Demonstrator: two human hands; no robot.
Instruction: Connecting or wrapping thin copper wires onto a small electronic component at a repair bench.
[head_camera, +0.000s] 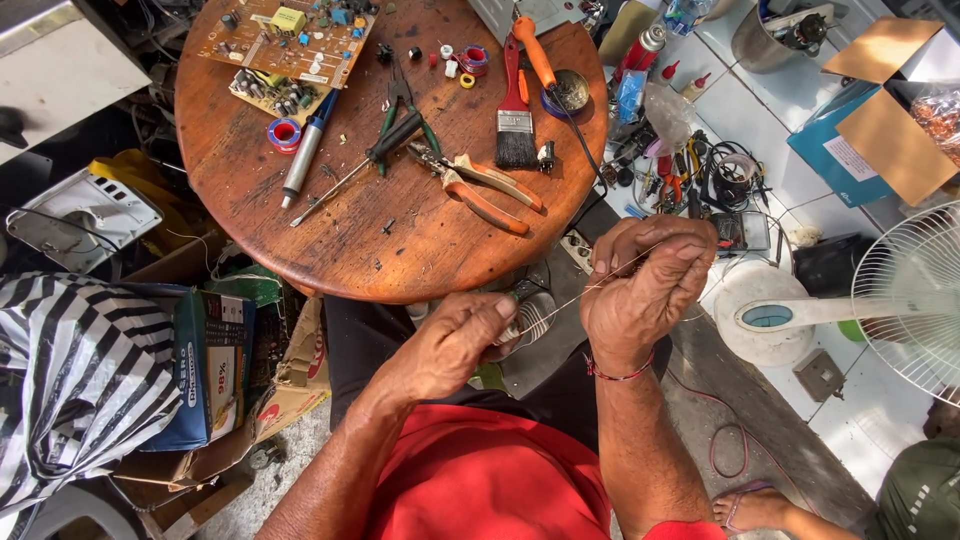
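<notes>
Left hand (455, 345) is closed around a small wire-wound coil (527, 312), held low in front of the lap. Right hand (645, 280) sits just beside it and higher, fingers pinched on a thin wire (590, 290) pulled taut between the two hands (wire barely visible, very fine). Beyond them, round wooden table (400, 245): orange-handled pliers (480, 185), screwdriver (355, 170), paintbrush (514, 110), circuit board (285, 35) at the far edge. White fan (905, 300) off right.
</notes>
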